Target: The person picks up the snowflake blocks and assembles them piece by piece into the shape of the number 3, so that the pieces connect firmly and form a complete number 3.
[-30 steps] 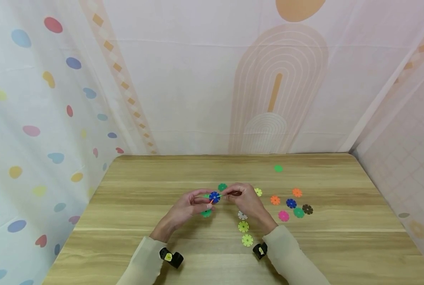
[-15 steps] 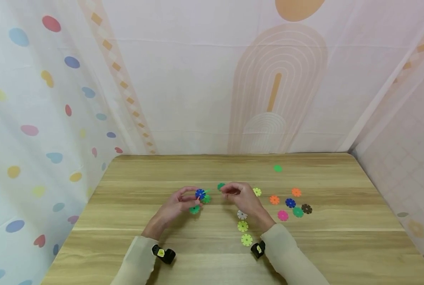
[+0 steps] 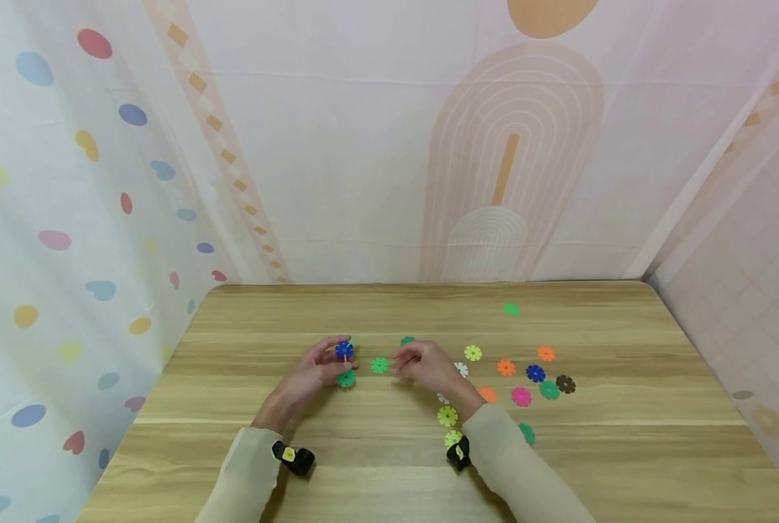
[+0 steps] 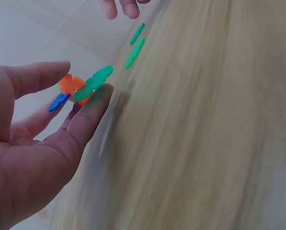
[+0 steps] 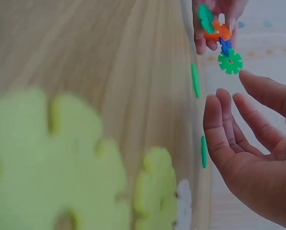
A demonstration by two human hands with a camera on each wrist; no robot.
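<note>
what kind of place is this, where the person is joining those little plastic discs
Probably a makeshift recording booth rather than a lived-in room: patterned cloth backdrops close in a wooden table, which bears only scattered snowflake discs.

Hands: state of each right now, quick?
Left hand: pinching a cluster of joined blue, orange and green snowflake discs.
Right hand: open, fingers loosely curled, holding nothing, beside a loose green disc.

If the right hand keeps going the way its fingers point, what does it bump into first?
Probably the flat green snowflake-shaped plastic disc lying on the wooden table. The right hand has its fingers pointing left at it, empty and loosely bent. Beyond it waits the left hand holding joined discs. Depth is hard to judge.
</note>
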